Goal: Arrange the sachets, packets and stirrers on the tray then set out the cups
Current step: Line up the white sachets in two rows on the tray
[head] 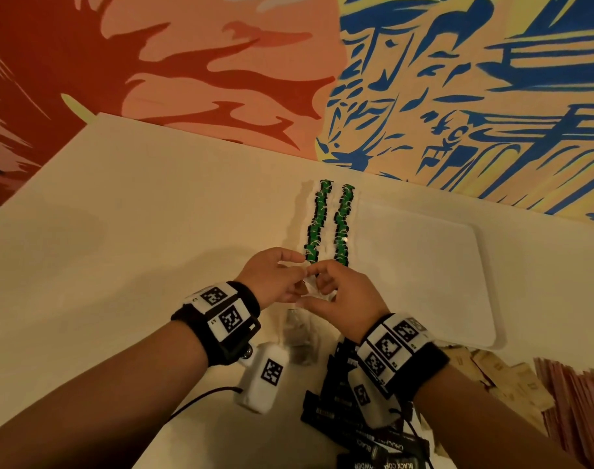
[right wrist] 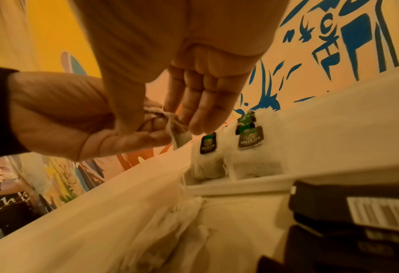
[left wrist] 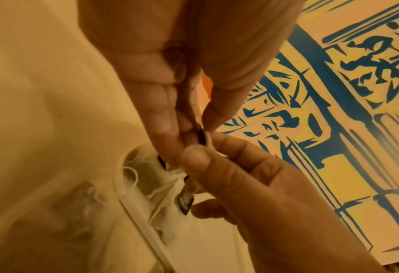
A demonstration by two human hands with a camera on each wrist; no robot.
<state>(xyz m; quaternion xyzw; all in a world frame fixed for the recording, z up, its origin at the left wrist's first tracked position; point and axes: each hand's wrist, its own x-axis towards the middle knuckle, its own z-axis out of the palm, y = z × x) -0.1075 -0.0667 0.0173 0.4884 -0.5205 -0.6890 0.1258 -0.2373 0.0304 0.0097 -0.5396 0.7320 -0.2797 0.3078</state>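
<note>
Both hands meet just above the near end of two rows of green-tagged tea bags point(head: 329, 225) laid along the left side of the white tray point(head: 424, 272). My left hand point(head: 288, 272) and right hand point(head: 322, 282) pinch one tea bag point(right wrist: 180, 137) and its tangled string between fingertips. In the left wrist view its dark tag point(left wrist: 201, 137) is squeezed between the fingers, and a second tag point(left wrist: 184, 202) dangles below. The nearest tea bags in the rows point(right wrist: 249, 142) lie just beyond the hands, inside the tray's rim point(right wrist: 235, 184).
Loose tea bags point(head: 297, 336) lie on the table under my wrists. A heap of black coffee sachets point(head: 342, 407) sits near my right forearm, with brown sachets point(head: 512, 384) and pink packets point(head: 576, 401) at the right. A painted wall stands behind the table.
</note>
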